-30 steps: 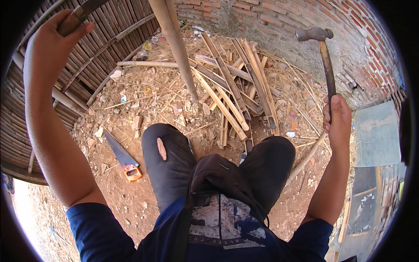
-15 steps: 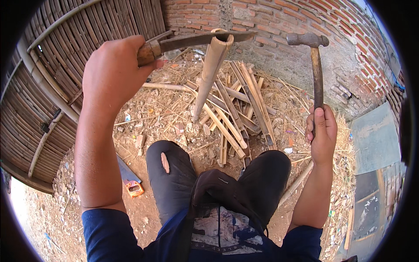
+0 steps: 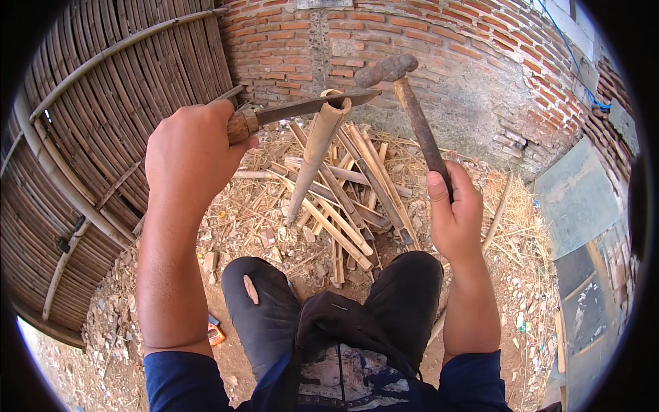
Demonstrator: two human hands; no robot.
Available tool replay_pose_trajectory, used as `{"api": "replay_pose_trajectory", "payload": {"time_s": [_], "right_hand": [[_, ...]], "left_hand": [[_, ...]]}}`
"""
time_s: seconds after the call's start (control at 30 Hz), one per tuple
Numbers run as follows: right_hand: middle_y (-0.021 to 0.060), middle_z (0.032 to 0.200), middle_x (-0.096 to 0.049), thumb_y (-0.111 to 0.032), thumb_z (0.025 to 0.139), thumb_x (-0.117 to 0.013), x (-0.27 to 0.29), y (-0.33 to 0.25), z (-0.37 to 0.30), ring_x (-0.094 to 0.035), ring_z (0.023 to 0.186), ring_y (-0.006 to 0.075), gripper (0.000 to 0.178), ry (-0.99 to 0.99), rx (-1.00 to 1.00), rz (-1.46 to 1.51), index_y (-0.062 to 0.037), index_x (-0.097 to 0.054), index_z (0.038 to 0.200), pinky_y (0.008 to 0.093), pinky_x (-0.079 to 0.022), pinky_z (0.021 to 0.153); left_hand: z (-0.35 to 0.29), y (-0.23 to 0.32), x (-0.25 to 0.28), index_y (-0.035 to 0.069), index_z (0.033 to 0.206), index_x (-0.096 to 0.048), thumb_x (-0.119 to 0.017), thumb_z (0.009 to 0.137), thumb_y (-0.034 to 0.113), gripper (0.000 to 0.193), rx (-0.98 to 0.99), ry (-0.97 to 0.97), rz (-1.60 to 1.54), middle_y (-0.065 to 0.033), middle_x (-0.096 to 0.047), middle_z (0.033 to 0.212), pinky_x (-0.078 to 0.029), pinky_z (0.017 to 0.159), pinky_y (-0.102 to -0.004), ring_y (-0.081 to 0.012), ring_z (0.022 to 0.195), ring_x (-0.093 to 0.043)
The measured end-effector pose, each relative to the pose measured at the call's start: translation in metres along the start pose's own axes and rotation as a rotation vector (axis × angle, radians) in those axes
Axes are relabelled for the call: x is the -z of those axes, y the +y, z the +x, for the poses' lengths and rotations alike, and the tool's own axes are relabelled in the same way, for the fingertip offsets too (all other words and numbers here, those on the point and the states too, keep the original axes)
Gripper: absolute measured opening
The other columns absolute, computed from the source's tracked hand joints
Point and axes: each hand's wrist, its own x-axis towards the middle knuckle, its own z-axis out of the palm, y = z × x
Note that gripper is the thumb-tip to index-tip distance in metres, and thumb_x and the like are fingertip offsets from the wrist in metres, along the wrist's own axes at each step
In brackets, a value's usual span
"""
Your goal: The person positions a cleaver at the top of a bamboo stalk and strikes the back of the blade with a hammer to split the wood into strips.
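My left hand (image 3: 192,147) is closed round the wooden handle of a machete (image 3: 288,110). Its dark blade lies across the top end of an upright bamboo pole (image 3: 317,151), apparently set into the rim, with the tip sticking out to the right. The pole leans slightly, its lower end at the ground. In my right hand (image 3: 454,209) is a hammer (image 3: 420,120), gripped low on the handle. The hammer's metal head hangs just above and right of the blade tip, seemingly apart from it.
Split bamboo strips (image 3: 374,178) lie in a heap behind the pole. A brick wall (image 3: 412,41) stands at the back, a bamboo slat wall (image 3: 130,82) at left. Beside my left forearm, a handsaw (image 3: 215,335) with an orange handle is mostly hidden. Grey sheets (image 3: 576,199) lean at right.
The hammer has swung left, from well right of the blade to close by its tip. The view has shifted, so the machete and bamboo appear lower. The blade still rests across the pole's top.
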Motion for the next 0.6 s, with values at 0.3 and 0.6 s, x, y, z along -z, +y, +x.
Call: {"api": "replay_pose_trajectory", "payload": {"time_s": [0.3,0.6], "right_hand": [[0.0116,0.070,-0.062,-0.029,0.107,-0.058,-0.031,-0.028,0.003,-0.063,0.059,0.0216,0.029,0.048,0.096,0.009,-0.0009,-0.061,0.116,0.0347,-0.045,0.055],[0.0026,0.067,-0.056,-0.030,0.108,-0.057,-0.014,-0.051,0.020,-0.049,0.057,0.0101,0.029,0.070,-0.012,0.185,-0.0003,-0.060,0.110,0.0296,-0.040,0.053]], "left_hand": [[0.002,0.002,-0.002,0.007,0.088,-0.069,-0.084,0.079,0.043,0.040,-0.038,0.031,-0.038,-0.0136,-0.071,0.083,-0.055,0.075,-0.0483,-0.0359,0.085,-0.070],[-0.001,-0.007,-0.016,0.007,0.088,-0.069,-0.084,0.080,0.044,0.040,-0.020,0.021,-0.060,-0.0135,-0.072,0.083,-0.055,0.073,-0.0487,-0.0366,0.085,-0.071]]}}
